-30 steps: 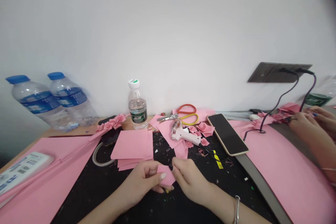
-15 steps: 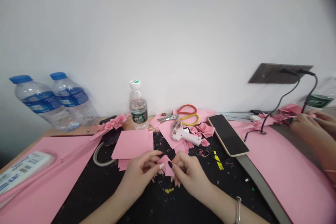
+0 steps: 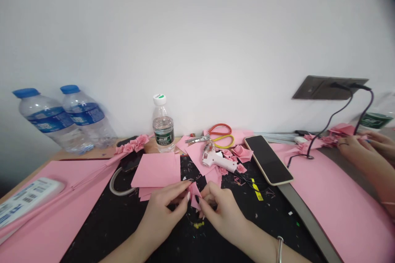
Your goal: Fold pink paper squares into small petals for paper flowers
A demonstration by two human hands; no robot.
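Observation:
Both of my hands pinch one small folded pink paper piece just above the black cutting mat. My left hand grips its left side with thumb and fingers closed. My right hand holds its right side, fingers curled, a bracelet on the wrist. A stack of pink paper squares lies just behind my left hand. A white glue gun lies behind my right hand among folded pink paper bits.
Scissors with red and yellow handles, a small water bottle, two big blue-capped bottles, and a phone sit along the wall. Large pink sheets flank the mat. Another person's hands work at the right.
My hands have moved slightly away from me and closed in on the pink piece, which has gone from a flat square to a narrower folded shape. The other person's hands shifted a little.

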